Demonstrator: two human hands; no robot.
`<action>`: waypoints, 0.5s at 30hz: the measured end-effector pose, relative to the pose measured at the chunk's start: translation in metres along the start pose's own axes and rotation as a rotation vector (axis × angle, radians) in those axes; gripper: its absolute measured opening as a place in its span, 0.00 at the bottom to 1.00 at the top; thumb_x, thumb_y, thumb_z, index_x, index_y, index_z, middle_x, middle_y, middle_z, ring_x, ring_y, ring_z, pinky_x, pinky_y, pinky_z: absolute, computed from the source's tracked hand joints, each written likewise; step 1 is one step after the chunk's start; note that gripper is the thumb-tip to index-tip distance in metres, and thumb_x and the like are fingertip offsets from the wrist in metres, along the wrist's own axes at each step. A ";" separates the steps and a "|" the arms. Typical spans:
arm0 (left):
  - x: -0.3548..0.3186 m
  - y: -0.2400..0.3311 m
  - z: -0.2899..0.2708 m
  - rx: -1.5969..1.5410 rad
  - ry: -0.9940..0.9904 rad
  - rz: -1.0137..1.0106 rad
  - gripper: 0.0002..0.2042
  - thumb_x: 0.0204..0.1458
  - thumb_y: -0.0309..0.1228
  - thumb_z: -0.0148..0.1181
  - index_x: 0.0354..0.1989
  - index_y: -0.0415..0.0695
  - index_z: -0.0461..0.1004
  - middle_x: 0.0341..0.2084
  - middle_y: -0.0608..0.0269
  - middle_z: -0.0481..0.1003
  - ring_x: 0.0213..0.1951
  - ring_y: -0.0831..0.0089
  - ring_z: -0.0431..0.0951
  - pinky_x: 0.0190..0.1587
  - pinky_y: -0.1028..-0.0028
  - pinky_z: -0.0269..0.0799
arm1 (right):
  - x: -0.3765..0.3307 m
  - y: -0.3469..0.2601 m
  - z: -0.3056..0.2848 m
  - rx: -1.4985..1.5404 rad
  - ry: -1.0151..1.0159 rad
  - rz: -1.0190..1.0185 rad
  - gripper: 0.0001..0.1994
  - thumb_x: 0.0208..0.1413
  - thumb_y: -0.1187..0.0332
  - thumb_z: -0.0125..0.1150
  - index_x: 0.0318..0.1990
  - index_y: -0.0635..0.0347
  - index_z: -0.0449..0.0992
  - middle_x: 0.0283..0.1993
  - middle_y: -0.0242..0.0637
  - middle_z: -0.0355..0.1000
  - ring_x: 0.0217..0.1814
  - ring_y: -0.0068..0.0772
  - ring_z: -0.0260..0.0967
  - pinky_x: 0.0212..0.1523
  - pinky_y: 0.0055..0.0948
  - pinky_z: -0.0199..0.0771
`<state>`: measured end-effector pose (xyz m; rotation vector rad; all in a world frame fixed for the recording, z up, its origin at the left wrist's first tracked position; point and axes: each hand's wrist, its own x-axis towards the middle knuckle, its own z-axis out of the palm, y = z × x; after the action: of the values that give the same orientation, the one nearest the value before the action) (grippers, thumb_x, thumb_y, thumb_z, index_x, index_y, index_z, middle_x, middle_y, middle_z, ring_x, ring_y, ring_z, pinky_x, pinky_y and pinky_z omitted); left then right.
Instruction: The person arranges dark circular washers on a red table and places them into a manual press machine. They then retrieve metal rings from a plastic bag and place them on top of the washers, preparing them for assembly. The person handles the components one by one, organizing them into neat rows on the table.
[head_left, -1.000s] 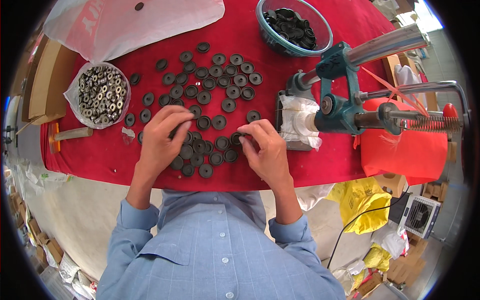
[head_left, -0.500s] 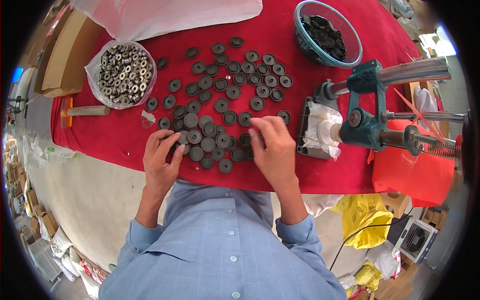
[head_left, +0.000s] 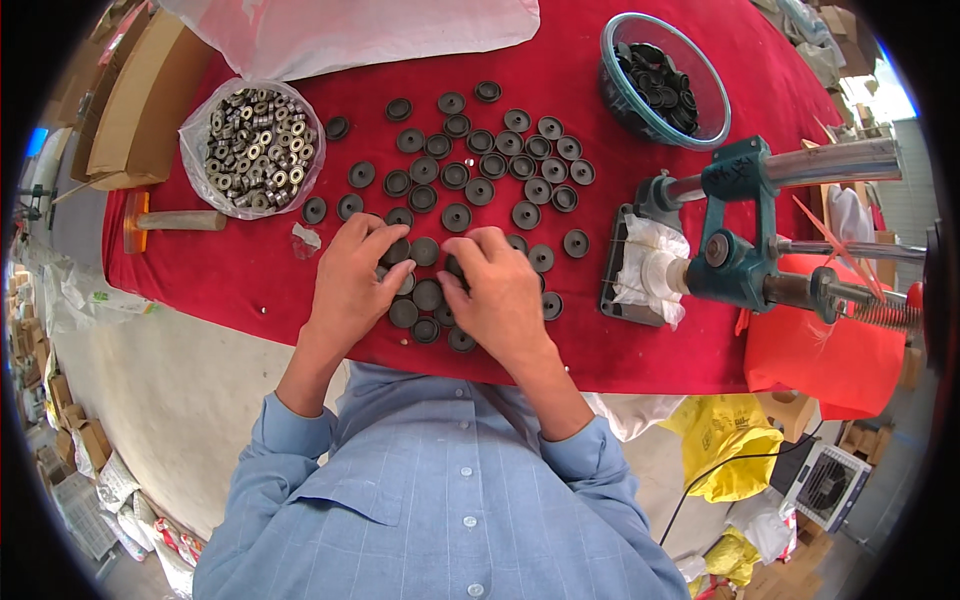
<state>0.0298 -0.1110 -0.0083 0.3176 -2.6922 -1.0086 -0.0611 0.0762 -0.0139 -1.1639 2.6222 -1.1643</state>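
Note:
Many small round black discs (head_left: 457,217), with raised rims and centre holes, are spread over a red cloth. My left hand (head_left: 350,275) is closed at the left of the near cluster, its thumb and index finger around a black disc (head_left: 397,252). Across a small gap, my right hand (head_left: 500,300) pinches another black disc (head_left: 454,266), partly hidden by the fingers. Between the hands lie more discs, including one with a flat face up (head_left: 425,251). Some discs are covered by the right hand.
A bag-lined bowl of metal bearings (head_left: 258,150) stands far left, beside a hammer (head_left: 180,220) and a cardboard box (head_left: 150,110). To the right are a green hand press (head_left: 740,230) and a clear tub of black parts (head_left: 665,85). A white plastic sheet (head_left: 370,35) lies at the back.
Both hands have moved inward over the near cluster, the left one to the right and the right one to the left. Each now has its fingers around a disc.

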 end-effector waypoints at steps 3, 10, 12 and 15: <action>0.001 0.002 -0.005 -0.084 -0.051 -0.086 0.24 0.46 0.23 0.77 0.54 0.43 0.82 0.43 0.62 0.75 0.41 0.71 0.78 0.42 0.72 0.74 | -0.007 0.016 -0.014 -0.055 0.017 0.024 0.17 0.48 0.72 0.76 0.47 0.56 0.81 0.47 0.36 0.73 0.46 0.43 0.77 0.44 0.43 0.76; -0.011 -0.022 -0.022 -0.535 0.132 -0.187 0.20 0.50 0.19 0.76 0.51 0.41 0.79 0.44 0.68 0.75 0.39 0.80 0.77 0.41 0.77 0.74 | 0.008 0.030 -0.017 -0.229 0.116 0.080 0.17 0.51 0.73 0.75 0.50 0.57 0.81 0.49 0.38 0.74 0.47 0.44 0.77 0.44 0.43 0.76; -0.022 -0.032 -0.030 -0.607 0.222 -0.289 0.18 0.49 0.20 0.77 0.48 0.41 0.79 0.43 0.68 0.75 0.38 0.79 0.78 0.40 0.76 0.75 | 0.012 0.020 -0.012 -0.125 0.096 0.005 0.19 0.52 0.73 0.74 0.53 0.59 0.80 0.49 0.40 0.74 0.47 0.45 0.77 0.44 0.43 0.76; -0.042 -0.050 -0.044 -0.325 0.294 -0.285 0.17 0.49 0.20 0.77 0.46 0.41 0.78 0.41 0.66 0.77 0.39 0.78 0.80 0.42 0.75 0.77 | 0.017 -0.003 0.001 -0.032 -0.022 -0.117 0.21 0.52 0.72 0.75 0.54 0.60 0.80 0.50 0.41 0.73 0.47 0.44 0.77 0.44 0.43 0.76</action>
<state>0.0891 -0.1627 -0.0162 0.7330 -2.2175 -1.3372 -0.0711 0.0637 -0.0084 -1.3443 2.5978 -1.1237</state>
